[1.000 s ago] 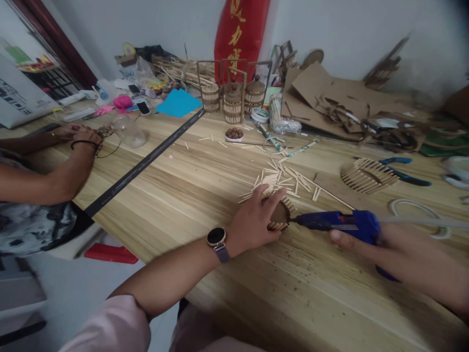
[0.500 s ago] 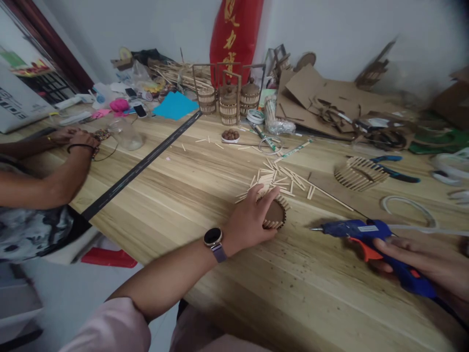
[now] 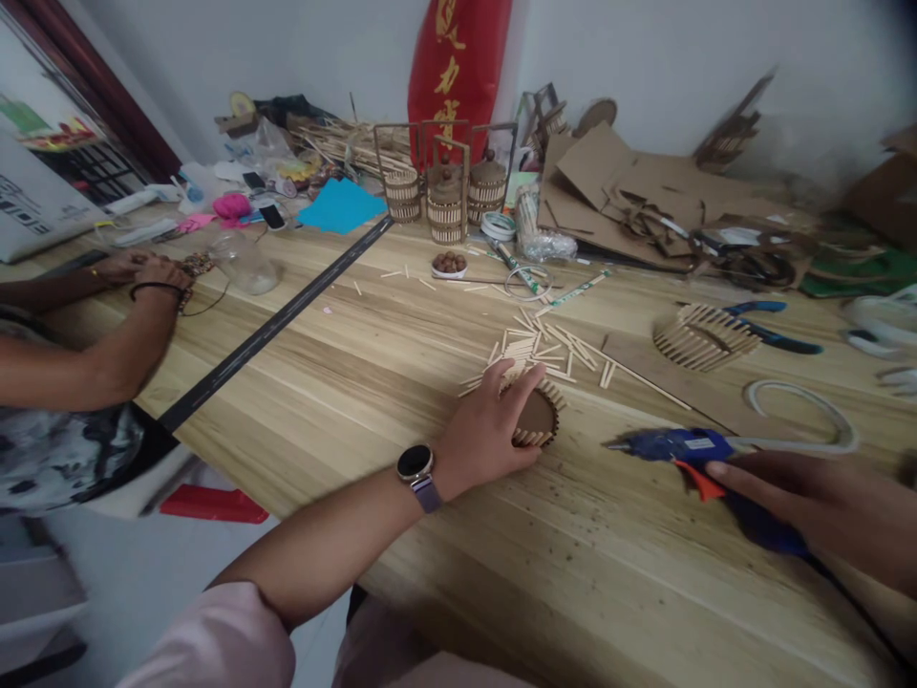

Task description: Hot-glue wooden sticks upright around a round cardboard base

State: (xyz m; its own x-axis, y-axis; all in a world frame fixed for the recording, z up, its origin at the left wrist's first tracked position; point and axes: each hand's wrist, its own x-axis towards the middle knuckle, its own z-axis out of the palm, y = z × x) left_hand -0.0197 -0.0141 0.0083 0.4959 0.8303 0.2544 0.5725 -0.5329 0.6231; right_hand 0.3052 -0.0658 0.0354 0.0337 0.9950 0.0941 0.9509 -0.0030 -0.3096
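My left hand [image 3: 481,425] is curled around a small round basket [image 3: 539,413], a brown disc ringed with short upright wooden sticks. Its thumb rests on the near side and the fingers reach over the far rim; the palm hides the basket's left part. To the right, my right hand [image 3: 809,497] is closed on a blue hot glue gun [image 3: 663,444] with an orange trigger [image 3: 700,481]. The gun sits low over the table, its nozzle pointing left at the basket. Part of its handle is hidden by the hand. Loose short sticks [image 3: 522,349] lie just behind the basket.
A second stick basket [image 3: 706,339] lies by blue-handled pliers [image 3: 778,339]. White glue stick coils [image 3: 802,392] lie behind the gun. Finished handled baskets [image 3: 448,215] and cardboard [image 3: 630,182] stand along the wall. Another person's hands [image 3: 147,268] work at the left, beyond a black strip [image 3: 287,320].
My right hand has shifted with the glue gun; the gun sits slightly further left and the hand now covers more of its handle. My left hand and the basket have hardly moved.
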